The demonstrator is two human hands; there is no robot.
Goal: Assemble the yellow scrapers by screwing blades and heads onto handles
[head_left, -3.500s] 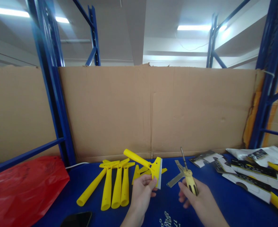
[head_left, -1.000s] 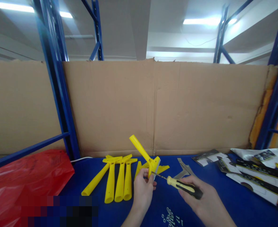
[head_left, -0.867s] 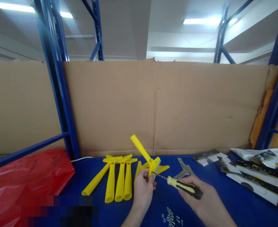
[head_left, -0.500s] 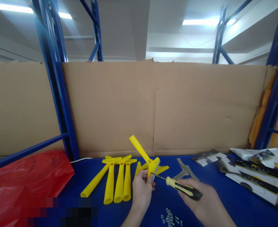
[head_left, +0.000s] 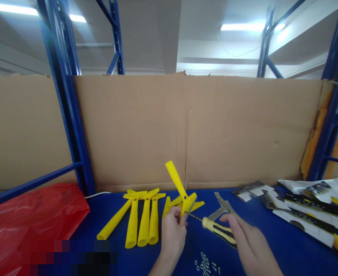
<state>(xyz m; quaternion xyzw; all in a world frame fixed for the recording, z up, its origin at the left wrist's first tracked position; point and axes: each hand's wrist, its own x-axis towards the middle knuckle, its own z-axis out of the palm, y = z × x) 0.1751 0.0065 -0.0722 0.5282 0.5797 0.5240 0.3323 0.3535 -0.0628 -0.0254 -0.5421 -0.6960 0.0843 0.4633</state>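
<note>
From the head camera, your left hand (head_left: 173,234) is closed on the head of a yellow scraper (head_left: 176,179), thumb and fingers pinching its lower end. The scraper is above the blue table (head_left: 146,262), its handle slanting up and away. Your right hand (head_left: 253,247) is loosely curled and partly open at the back end of a screwdriver (head_left: 217,229); you cannot tell from here whether it grips it. The screwdriver's shaft reaches the scraper head, beside your left fingertips.

The scraper looks like light, stiff plastic, probably a little slick along its smooth handle. Take it by the flat yellow sides of the head, with your fingers off the thin grey edge (head_left: 193,204), which may be sharp. The screwdriver's thick handle should give the surer hold. Near them, yellow handles (head_left: 132,226) lie to the left and flat metal strips (head_left: 218,213) to the right.
</note>
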